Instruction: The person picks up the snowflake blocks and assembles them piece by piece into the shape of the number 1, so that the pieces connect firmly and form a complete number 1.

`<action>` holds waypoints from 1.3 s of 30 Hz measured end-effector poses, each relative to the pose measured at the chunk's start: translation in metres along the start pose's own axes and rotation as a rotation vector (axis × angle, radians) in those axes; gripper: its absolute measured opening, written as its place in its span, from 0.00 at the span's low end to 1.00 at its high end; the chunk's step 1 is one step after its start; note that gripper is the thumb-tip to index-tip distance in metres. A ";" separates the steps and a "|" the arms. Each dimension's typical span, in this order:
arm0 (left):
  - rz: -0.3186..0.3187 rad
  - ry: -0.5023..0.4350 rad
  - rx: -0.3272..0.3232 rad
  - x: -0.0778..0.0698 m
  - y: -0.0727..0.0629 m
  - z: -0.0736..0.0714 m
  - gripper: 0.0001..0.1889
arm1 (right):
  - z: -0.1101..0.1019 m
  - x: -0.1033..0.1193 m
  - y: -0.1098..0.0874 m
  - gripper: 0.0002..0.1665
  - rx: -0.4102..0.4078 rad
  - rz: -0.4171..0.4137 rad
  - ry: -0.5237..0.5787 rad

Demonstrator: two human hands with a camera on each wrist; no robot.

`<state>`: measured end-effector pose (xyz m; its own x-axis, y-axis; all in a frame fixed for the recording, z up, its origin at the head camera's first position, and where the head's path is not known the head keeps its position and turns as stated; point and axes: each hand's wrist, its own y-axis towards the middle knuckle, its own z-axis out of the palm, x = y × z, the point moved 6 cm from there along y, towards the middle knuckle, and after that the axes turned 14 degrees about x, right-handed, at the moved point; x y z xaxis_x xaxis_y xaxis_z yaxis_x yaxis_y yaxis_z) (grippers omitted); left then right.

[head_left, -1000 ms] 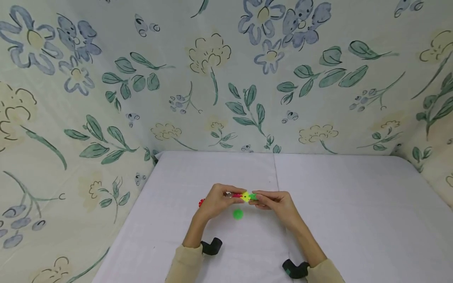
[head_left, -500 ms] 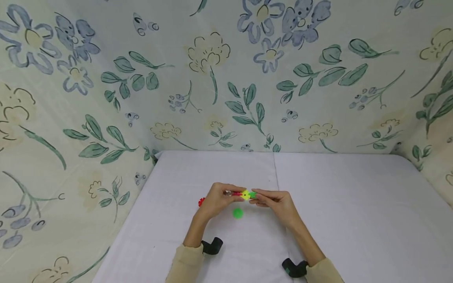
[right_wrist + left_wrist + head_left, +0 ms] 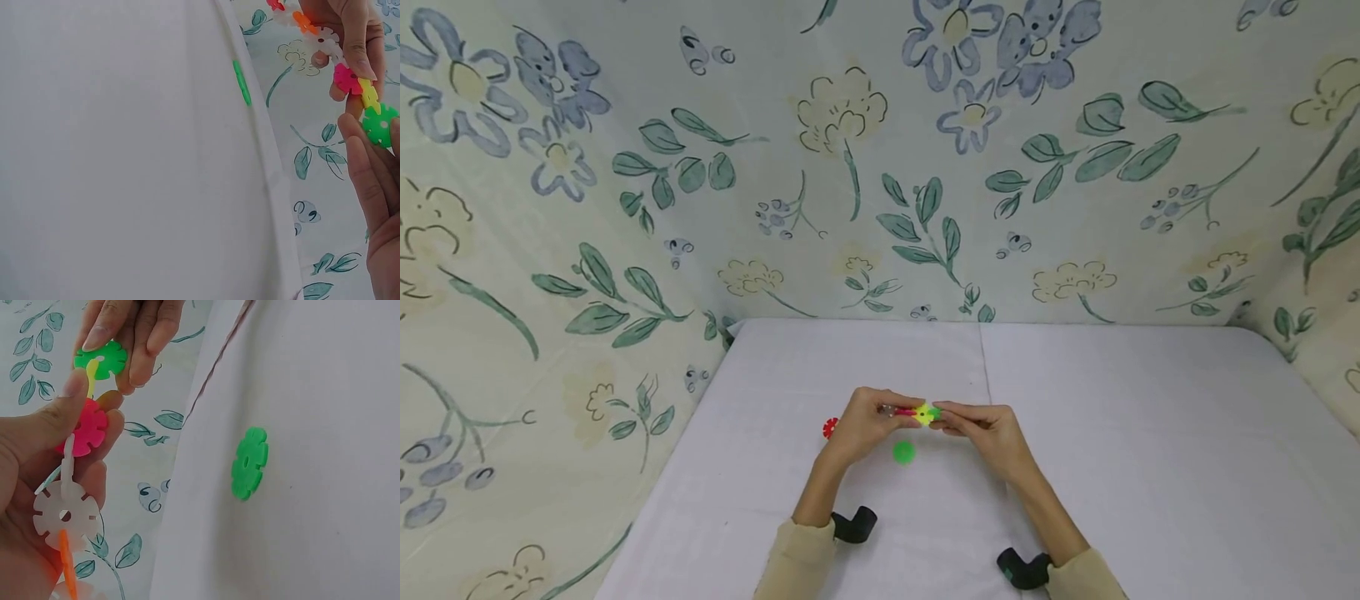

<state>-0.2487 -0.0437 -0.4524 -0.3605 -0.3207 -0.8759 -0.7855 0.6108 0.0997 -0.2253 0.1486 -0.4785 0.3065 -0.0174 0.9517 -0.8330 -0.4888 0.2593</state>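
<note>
My left hand [image 3: 859, 425] grips a chain of notched plastic discs that slot into one another. Along the chain in the left wrist view come an orange disc [image 3: 68, 569], a white disc [image 3: 51, 512], a pink disc [image 3: 90, 429] and a yellow disc [image 3: 92, 378], seen edge-on. Thumb and fingers of my right hand [image 3: 992, 429] pinch a green disc [image 3: 380, 134], which meets the yellow one. A red disc [image 3: 275, 4] shows at the chain's far end in the right wrist view. Another green disc [image 3: 904, 452] lies apart from the chain, below the hands in the head view.
White cloth [image 3: 1150, 450] covers the table. Behind it and at both sides hangs floral fabric [image 3: 865, 233]. Black wrist-worn devices [image 3: 854, 525] sit at both cuffs, over the near part of the cloth.
My left hand has shifted slightly right with the chain, bringing the yellow disc closer to my right fingers. The right hand stays almost still, and the separate green disc has not moved.
</note>
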 end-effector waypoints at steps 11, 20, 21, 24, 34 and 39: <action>0.006 0.001 -0.007 -0.004 -0.001 -0.002 0.13 | 0.004 -0.002 0.001 0.16 -0.001 -0.057 0.028; -0.004 -0.027 -0.007 -0.001 0.001 -0.002 0.13 | 0.007 -0.001 0.002 0.17 -0.028 -0.071 0.034; -0.005 -0.027 -0.004 -0.001 0.000 -0.002 0.13 | 0.007 -0.001 0.002 0.16 -0.030 -0.069 0.032; -0.004 -0.024 0.006 0.001 0.000 -0.003 0.14 | 0.007 -0.001 0.003 0.16 -0.032 -0.069 0.026; -0.057 -0.018 0.046 0.010 -0.001 -0.005 0.14 | 0.008 0.003 0.004 0.15 -0.065 -0.073 -0.012; -0.056 -0.041 0.065 0.010 0.000 -0.003 0.16 | 0.005 0.002 0.003 0.15 -0.095 -0.049 -0.010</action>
<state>-0.2542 -0.0492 -0.4598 -0.2949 -0.3267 -0.8980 -0.7690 0.6389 0.0201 -0.2248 0.1429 -0.4763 0.3520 -0.0050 0.9360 -0.8568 -0.4042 0.3200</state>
